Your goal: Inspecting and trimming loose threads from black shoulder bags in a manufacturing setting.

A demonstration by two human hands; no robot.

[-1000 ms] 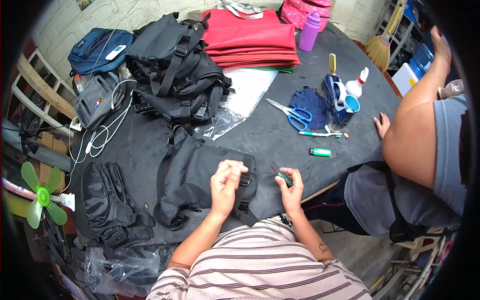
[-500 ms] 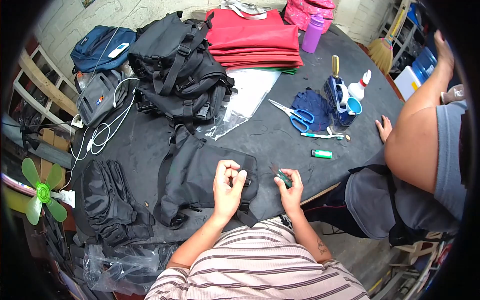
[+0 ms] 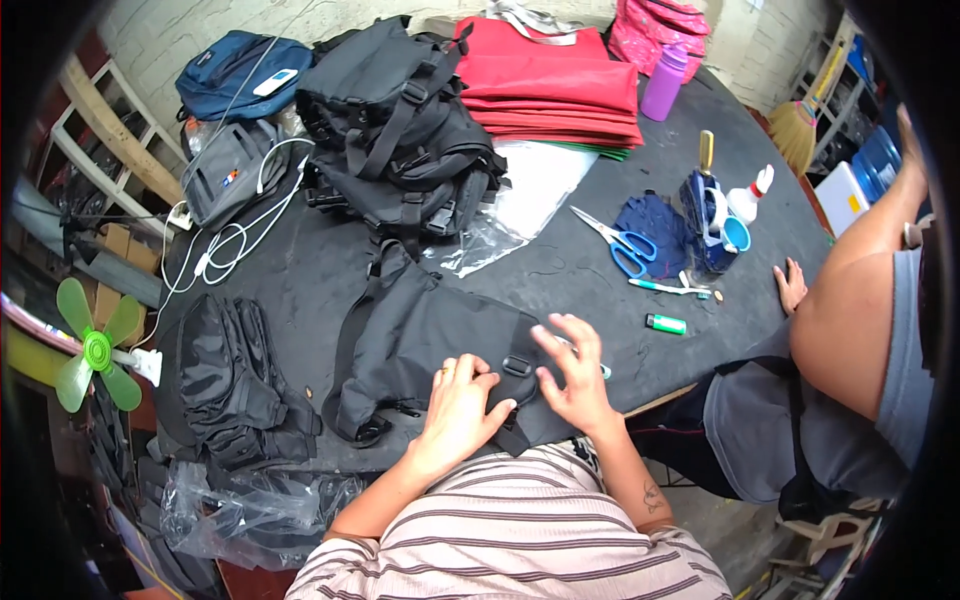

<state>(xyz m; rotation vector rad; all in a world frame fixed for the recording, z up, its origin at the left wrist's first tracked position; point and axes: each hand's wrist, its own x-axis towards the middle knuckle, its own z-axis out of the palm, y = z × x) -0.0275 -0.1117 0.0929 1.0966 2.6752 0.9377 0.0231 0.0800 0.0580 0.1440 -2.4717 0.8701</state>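
Note:
In front of me a black fabric bag [image 3: 430, 320] lies flat, with a strap and a dark plastic buckle [image 3: 517, 366] at its right end. On the bag's near right part rests my left hand [image 3: 455, 408], its fingers lightly bent, the thumb apart and nothing in its grasp. Just right of the buckle, my right hand [image 3: 577, 375] hovers open with spread fingers. Mostly hidden behind the right hand, a small pale green tool [image 3: 605, 371] lies on the table.
Black bags [image 3: 400, 140] are piled at the back, beside folded red fabric [image 3: 550, 85]. To the right are blue-handled scissors [image 3: 630, 252], a toothbrush [image 3: 665, 288] and a green lighter-like item [image 3: 666, 324]. Another person's hand [image 3: 790, 287] rests at the table's right edge.
My right hand has let go of the small dark green tool and moved over the bag's right end, fingers spreading. My left hand has lowered onto the bag. The whole view has shifted slightly.

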